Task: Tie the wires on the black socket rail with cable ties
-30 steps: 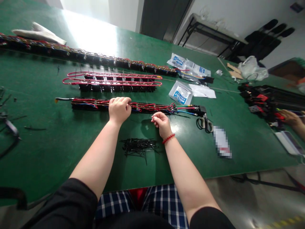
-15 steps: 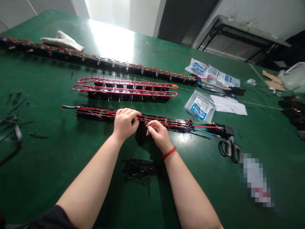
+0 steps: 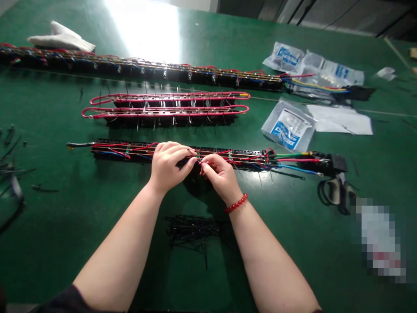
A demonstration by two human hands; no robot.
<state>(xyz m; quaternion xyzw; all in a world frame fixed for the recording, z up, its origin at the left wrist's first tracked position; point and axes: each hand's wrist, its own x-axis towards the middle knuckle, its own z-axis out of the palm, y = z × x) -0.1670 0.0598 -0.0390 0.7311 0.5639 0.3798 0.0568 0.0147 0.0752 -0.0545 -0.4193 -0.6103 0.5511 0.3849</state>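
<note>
A long black strip (image 3: 140, 148) with red, blue and yellow wires lies across the green table. Over its middle, my left hand (image 3: 169, 167) is closed, thumb and forefinger around a thin black tie. Just to the right, my right hand (image 3: 220, 174) is pinched at the strip's near edge, on something small that looks like a wire or tie end. The fingertips of both hands nearly meet. Green, red and blue leads (image 3: 293, 161) come out of the strip's right end. Nearer to me, a pile of black cable ties (image 3: 192, 230) rests between my forearms.
Behind lie a block with red looped cables (image 3: 169, 111) and a longer wired strip (image 3: 146, 67). A white glove (image 3: 61, 38) is at the back left, plastic packets (image 3: 288, 126) at the right, scissors (image 3: 339, 191) at the near right. Black scraps (image 3: 13, 165) lie far left.
The camera view has tilted down and closer. A dark tie end now shows at my left fingertips, and my left thumb reaches further right towards my right fingers.
</note>
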